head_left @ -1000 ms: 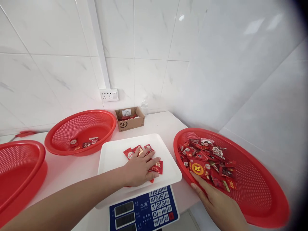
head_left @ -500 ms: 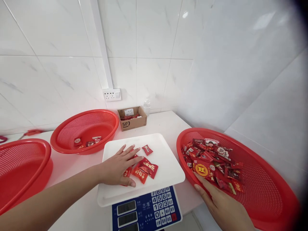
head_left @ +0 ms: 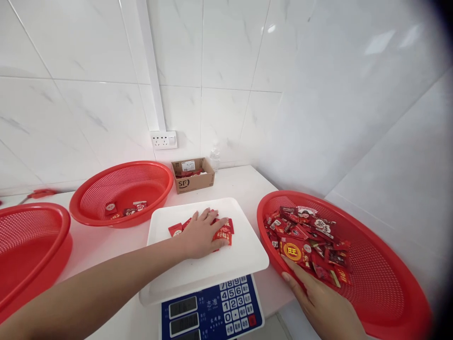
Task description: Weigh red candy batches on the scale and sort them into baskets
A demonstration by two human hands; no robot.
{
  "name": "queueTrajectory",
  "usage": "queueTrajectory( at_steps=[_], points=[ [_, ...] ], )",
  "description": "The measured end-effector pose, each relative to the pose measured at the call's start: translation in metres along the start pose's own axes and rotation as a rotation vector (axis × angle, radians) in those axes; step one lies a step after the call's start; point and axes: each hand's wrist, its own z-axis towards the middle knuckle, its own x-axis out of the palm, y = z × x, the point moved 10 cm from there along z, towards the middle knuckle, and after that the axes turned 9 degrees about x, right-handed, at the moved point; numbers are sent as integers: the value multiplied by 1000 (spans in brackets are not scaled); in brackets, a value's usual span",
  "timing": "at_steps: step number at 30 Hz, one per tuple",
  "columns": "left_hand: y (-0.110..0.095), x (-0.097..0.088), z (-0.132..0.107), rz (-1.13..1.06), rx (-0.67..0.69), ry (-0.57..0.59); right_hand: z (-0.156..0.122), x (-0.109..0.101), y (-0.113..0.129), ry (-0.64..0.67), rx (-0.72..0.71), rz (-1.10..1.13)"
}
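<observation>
My left hand lies flat with fingers spread on a few red candy packets in the white scale tray. Another red packet shows just left of the hand. My right hand rests open against the near inner wall of the right red basket. Its fingertips touch the heap of red candy packets inside that basket. The tray sits on a blue electronic scale with a keypad and two displays.
A second red basket at the back left holds a few packets. A third red basket is at the far left. A small cardboard box and a wall socket stand by the tiled wall.
My left hand swept left across the tray, then back to the right and farther back, dragging the packets together. My right hand stayed in the right basket.
</observation>
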Motion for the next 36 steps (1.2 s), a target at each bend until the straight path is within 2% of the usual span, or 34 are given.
queueTrajectory(
  at_steps=[3,6,12,15,18,22,24,28,31,36],
  points=[
    [13,-4,-2,-33,-173,4,-1,-2,1,-17,-8,-3],
    [25,-8,-15,-91,-239,40,-1,-2,2,-21,-12,-8],
    [45,-15,-48,-37,-21,100,-1,-2,2,-34,-22,-10],
    [46,-13,-56,11,49,74,0,0,0,-26,-15,-16],
    [30,-8,-51,27,88,32,0,1,1,-22,-18,-10],
    [3,4,-37,-63,46,13,0,1,2,-11,-18,-5],
    [-4,3,-28,-74,22,-23,-1,1,2,-9,-11,-11],
    [9,-9,-11,-40,-122,-129,-2,-1,3,-55,-28,-6],
    [19,-6,-2,-76,-199,-85,-2,-2,2,-78,-34,-6],
    [1,-2,1,-63,-45,0,-2,-2,3,-68,-34,-13]
  ],
)
